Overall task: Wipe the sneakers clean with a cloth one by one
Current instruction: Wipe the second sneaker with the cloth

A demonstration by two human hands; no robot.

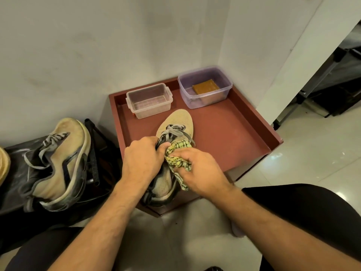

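Bracing the sneaker [176,126] for wiping, left hand [141,158] grips its collar; right hand [199,169] fingers bunch the cloth [176,160] beside.

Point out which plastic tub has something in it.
The purple-tinted tub at the tray's far right corner: a brown block lies inside. The clear tub beside it looks empty.

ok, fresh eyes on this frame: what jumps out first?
Centre of the frame: the left hand grips a tan sneaker at its laces while the right hand presses a yellow-green cloth to its side, over a reddish-brown tray. The other sneaker lies on its side at far left on a black surface. At the tray's back stand a clear tub and a purple tub holding a brown block.
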